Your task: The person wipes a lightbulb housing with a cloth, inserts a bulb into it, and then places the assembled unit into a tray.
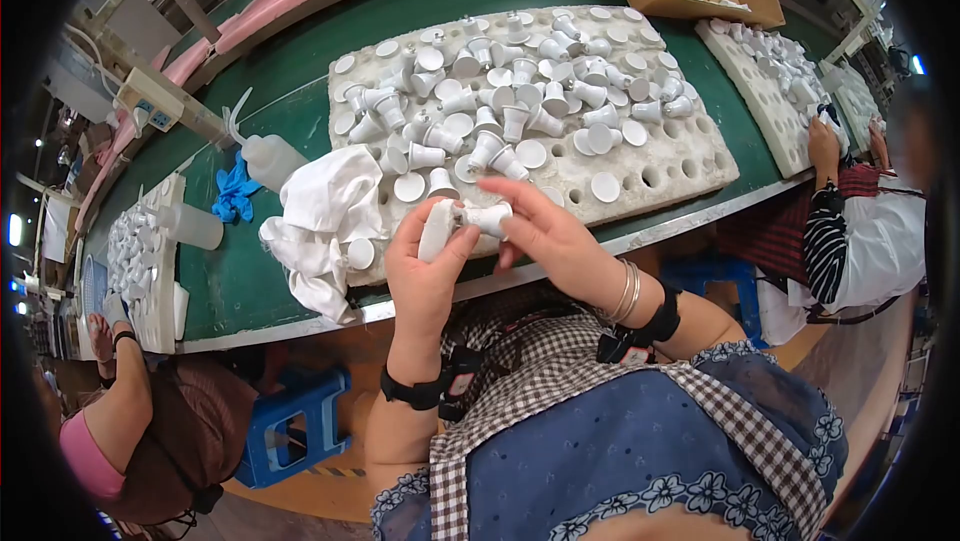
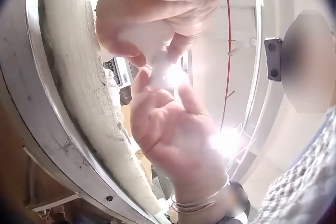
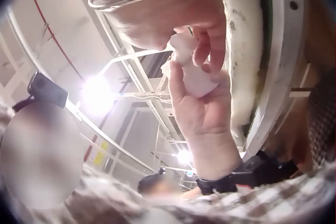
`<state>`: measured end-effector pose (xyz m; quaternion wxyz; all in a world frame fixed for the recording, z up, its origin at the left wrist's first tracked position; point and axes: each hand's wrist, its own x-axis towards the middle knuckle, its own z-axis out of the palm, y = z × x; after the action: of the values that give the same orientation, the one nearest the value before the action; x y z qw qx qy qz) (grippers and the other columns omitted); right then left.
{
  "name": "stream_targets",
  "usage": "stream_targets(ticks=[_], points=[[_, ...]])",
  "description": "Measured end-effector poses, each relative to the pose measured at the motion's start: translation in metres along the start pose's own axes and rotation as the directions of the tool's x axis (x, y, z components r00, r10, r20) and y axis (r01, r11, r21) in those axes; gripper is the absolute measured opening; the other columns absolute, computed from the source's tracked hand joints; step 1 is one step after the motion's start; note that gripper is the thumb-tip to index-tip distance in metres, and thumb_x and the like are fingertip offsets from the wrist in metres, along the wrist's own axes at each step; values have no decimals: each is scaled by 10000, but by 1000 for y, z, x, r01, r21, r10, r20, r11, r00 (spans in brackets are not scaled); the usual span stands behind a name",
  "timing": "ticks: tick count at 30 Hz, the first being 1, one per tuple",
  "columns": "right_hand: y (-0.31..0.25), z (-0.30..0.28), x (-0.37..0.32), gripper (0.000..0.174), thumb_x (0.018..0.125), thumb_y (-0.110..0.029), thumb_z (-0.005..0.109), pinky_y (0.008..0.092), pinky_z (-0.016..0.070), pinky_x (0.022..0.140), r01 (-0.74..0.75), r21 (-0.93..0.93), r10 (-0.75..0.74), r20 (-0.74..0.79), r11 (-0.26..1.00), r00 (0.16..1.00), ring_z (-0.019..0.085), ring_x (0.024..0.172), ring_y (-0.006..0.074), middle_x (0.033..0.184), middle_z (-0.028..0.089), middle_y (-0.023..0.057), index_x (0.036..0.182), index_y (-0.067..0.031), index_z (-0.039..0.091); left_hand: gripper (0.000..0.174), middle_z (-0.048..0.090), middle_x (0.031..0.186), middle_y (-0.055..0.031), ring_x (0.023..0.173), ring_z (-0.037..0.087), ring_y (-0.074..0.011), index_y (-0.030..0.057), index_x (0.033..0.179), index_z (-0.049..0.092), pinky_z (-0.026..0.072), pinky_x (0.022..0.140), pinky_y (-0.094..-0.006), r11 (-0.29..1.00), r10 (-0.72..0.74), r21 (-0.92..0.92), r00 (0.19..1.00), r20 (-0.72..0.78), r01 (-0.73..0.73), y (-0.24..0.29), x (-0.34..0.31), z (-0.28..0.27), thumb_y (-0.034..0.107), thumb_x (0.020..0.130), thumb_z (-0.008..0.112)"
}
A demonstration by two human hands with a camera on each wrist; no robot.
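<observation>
Left hand: fingers pinch white disc. Right hand: fingers pinch white cup-shaped piece. Beyond: many white fittings atop holed slab.

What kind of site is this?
Likely a factory hand-assembly line: many small white parts heaped on a board with holes, with other people on both sides along a green bench.

Head view is bright, fairly evenly lit; strong fisheye bend, black corners. Left wrist is hazy, washed out, glare from a bright lamp. Right wrist: ceiling lamp blows out, checked cloth looks soft.
</observation>
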<state>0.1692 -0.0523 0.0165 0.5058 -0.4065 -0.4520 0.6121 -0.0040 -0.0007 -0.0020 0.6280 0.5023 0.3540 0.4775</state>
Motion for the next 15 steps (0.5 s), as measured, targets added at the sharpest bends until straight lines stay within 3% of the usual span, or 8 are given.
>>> stream_targets(ticks=[2, 6, 8, 9, 11, 12, 13, 15], points=[[-9, 9, -4, 435, 945, -128, 593, 289, 516, 712, 197, -527, -248, -27, 827, 968, 602, 795, 128, 1027, 590, 61, 1358, -55, 477, 316, 641, 999, -13, 882, 598, -92, 11, 1127, 621, 488, 774, -235, 1000, -16, -7, 1000, 3, 16, 4, 0, 0, 38, 832, 730], [-6, 0, 1, 398, 957, -136, 583, 276, 523, 713, 276, -709, -353, 41, 649, 935, 612, 783, 115, 1027, 592, 66, 1333, -45, 490, 305, 637, 1045, -18, 955, 584, -90, 10, 1151, 619, 473, 814, -243, 993, 38, 111, 999, 2, -38, 7, 3, 4, 122, 880, 701], [-1, -4, 3, 357, 987, -177, 549, 285, 543, 695, 22, -76, -26, -55, 997, 998, 612, 749, 109, 997, 601, 72, 1311, -38, 498, 296, 627, 1091, -30, 992, 574, -98, 14, 1159, 619, 463, 838, -251, 995, 92, 41, 996, -20, -91, 8, 5, -1, 164, 908, 667], [-3, -4, 3, 357, 987, -177, 549, 285, 543, 695, 24, -77, -29, -62, 997, 998, 612, 749, 109, 997, 601, 72, 1311, -38, 498, 298, 617, 1137, -42, 1030, 564, -106, 17, 1167, 620, 453, 862, -259, 990, 140, -29, 989, -50, -141, 8, 5, -2, 207, 937, 633], [-7, -3, 3, 355, 1020, -232, 488, 297, 560, 663, -73, 240, 96, -85, 968, 992, 606, 711, 109, 947, 606, 73, 1311, -28, 494, 280, 588, 1231, -102, 1070, 569, -191, 54, 1155, 648, 442, 909, -321, 954, 273, 157, 956, -108, -255, 8, 2, 4, 237, 947, 603], [-6, -4, 2, 355, 1020, -232, 488, 297, 560, 663, -75, 240, 98, -86, 968, 991, 606, 711, 109, 947, 606, 73, 1311, -28, 494, 269, 576, 1254, -126, 1077, 566, -245, 76, 1147, 662, 438, 924, -363, 678, 537, 554, 840, 75, -483, 11, 0, 7, 225, 926, 621], [-4, -5, 0, 379, 1026, -253, 468, 315, 563, 660, -116, 269, 135, -52, 956, 990, 601, 722, 113, 975, 605, 86, 1323, -18, 488, 264, 564, 1276, -151, 1084, 562, -299, 98, 1139, 676, 433, 939, -405, 203, 651, 775, 674, 350, -599, 14, -2, 10, 213, 905, 640], [0, -9, 1, 405, 1033, -274, 447, 332, 566, 656, -161, 297, 172, -10, 941, 985, 597, 732, 118, 1003, 603, 99, 1336, -8, 483, 268, 553, 1284, -173, 1103, 535, -361, 121, 1125, 694, 420, 947, -461, 158, 645, 750, 643, 414, -642, 13, -3, 16, 186, 868, 660]])
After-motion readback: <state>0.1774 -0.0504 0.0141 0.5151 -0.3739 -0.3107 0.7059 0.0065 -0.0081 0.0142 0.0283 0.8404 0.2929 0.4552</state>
